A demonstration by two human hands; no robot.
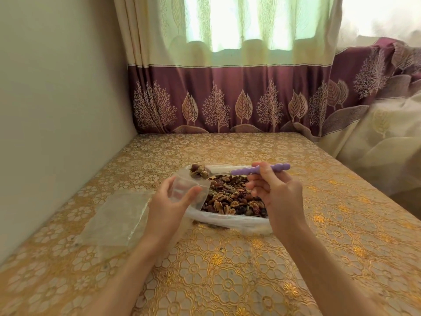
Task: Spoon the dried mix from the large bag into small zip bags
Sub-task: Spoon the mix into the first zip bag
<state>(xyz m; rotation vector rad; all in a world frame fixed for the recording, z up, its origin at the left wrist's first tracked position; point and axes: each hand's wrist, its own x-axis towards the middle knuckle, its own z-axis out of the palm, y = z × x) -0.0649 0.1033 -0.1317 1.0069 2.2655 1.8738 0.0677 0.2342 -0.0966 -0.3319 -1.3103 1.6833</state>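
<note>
The spoon (239, 171) lies nearly level, its long axis running from 9 to 3 o'clock across the view: the loaded bowl points toward 9 o'clock and the purple beaded handle toward 3 o'clock. A heap of dried mix (198, 172) sits in the bowl, directly over the mouth of the small zip bag (185, 190).

One spoon is in view. One small zip bag is held up. One large bag (230, 221) lies open on the counter (227, 270), full of nuts and dried fruit, at about 12 o'clock from the forearms. A flat pile of clear zip bags (116, 218) lies on the counter at 9 o'clock from the large bag; how many are in the pile cannot be told.

The left hand (168, 201) holds the small zip bag with thumb and fingers spread wide around it, keeping its mouth open and upright. The right hand (273, 190) pinches the spoon handle between thumb and curled fingers, at about the middle of the handle, with the handle's end sticking out past the hand toward 3 o'clock. Both hands are raised above the large bag, the left at its 9 o'clock edge and the right at its 3 o'clock edge.
</note>
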